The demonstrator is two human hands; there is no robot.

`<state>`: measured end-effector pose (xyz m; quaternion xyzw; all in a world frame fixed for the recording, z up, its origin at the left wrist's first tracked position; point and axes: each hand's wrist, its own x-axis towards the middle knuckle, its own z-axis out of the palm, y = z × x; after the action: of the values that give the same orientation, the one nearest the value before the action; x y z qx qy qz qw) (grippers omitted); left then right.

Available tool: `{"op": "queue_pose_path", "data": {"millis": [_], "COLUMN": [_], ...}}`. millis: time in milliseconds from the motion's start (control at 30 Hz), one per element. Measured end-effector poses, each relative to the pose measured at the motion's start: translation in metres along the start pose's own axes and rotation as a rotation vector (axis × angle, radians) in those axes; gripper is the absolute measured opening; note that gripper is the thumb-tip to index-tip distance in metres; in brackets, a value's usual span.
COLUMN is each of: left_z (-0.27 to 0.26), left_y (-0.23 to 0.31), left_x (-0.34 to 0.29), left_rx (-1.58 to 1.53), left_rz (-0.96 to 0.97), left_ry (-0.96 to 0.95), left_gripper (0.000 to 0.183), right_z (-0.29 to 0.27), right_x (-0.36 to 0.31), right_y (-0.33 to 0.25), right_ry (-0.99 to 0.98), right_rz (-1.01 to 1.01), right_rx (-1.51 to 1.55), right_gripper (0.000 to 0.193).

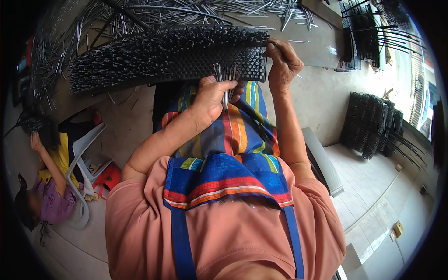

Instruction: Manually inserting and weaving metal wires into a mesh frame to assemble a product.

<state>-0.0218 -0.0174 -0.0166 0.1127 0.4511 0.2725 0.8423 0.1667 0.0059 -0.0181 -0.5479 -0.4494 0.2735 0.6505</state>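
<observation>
A long black panel (198, 71) full of round holes lies across in front of me, above my lap. Thin dark strips (126, 63) stand densely in its left part and along its far edge; holes show bare toward the near right. My left hand (208, 98) is closed around a loose bundle of thin, shiny strips (218, 71), held upright at the panel's near edge. At the panel's right end, my right hand (284, 65) has its fingers pinched together by the far corner. What sits between those fingertips is too small to make out.
Loose strips (182, 14) are heaped beyond the panel. Stacked black racks (368, 126) stand on the floor at right, with more dark racks (364, 37) at far right. To the left another person (53, 186) sits by a grey plastic chair (77, 158), handling dark material.
</observation>
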Motion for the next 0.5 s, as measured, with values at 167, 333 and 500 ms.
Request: {"op": "queue_pose_path", "data": {"millis": [167,333,500], "left_z": [0.000,0.002,0.008], "left_y": [-0.001,-0.001,0.003], "left_x": [0.002,0.000,-0.003], "left_rx": [-0.043,-0.023,-0.007], "left_rz": [0.018,0.039,0.041], "left_ry": [0.021,0.021,0.021], "left_gripper": [0.019,0.018,0.013], "right_z": [0.002,0.010,0.016], "right_x": [-0.021,-0.020,0.003], "right_y": [0.007,0.002,-0.011], "right_ry": [-0.150,-0.105,-0.182], "right_rz": [-0.165,-0.221,-0.125], "right_rx": [-0.301,-0.362,-0.701], "right_gripper": [0.016,0.014,0.013]}}
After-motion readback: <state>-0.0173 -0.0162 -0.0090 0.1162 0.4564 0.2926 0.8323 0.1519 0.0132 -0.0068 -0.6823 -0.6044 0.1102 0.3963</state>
